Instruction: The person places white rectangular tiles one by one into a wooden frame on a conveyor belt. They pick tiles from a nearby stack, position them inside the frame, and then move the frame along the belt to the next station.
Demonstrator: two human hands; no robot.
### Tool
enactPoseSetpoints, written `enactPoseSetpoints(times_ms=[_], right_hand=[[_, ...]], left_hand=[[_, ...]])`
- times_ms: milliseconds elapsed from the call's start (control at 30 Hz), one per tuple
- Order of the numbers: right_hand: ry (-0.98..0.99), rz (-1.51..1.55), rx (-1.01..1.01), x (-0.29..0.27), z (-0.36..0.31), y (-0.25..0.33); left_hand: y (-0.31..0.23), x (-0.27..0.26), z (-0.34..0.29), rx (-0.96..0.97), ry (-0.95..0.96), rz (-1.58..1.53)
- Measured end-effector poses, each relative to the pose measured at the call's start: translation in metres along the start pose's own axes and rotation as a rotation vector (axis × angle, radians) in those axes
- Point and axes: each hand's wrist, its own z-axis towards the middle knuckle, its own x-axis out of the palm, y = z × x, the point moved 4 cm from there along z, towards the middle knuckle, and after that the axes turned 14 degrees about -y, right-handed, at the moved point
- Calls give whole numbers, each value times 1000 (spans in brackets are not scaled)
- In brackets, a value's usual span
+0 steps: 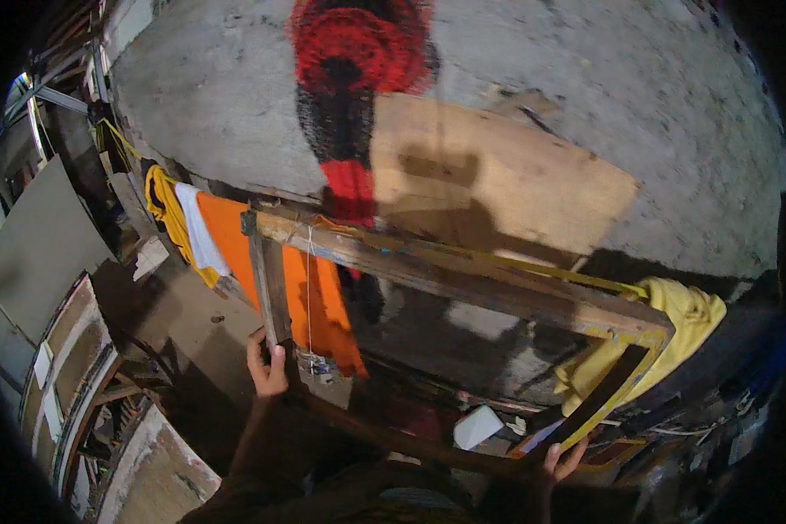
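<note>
Both my hands hold a large worn wooden frame, tilted in front of me near a grey wall. My left hand grips its left side bar, thumb and fingers pressed around the wood. At the lower right corner, my right hand has its fingers on the frame's edge, which bears yellow paint. A thin pale string hangs from the top bar. Through the frame's left part shows an orange cloth. Beyond its right corner hangs a yellow cloth.
A plywood sheet leans against the concrete wall, beside a red and black hanging. White cloth and dark yellow cloth hang at left. Curved panels stand lower left. A white object lies below the frame.
</note>
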Motion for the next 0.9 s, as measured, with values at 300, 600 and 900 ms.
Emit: enactPoseSetpoints(times_ms=[300, 600, 900], right_hand=[[72, -15, -21, 149, -104, 39], [47, -13, -200, 267, -167, 68], [186, -71, -236, 399, -273, 55]], left_hand=[[58, -89, 154, 8, -26, -33], [89, -137, 223, 59, -166, -30], [149, -247, 350, 45, -226, -21]])
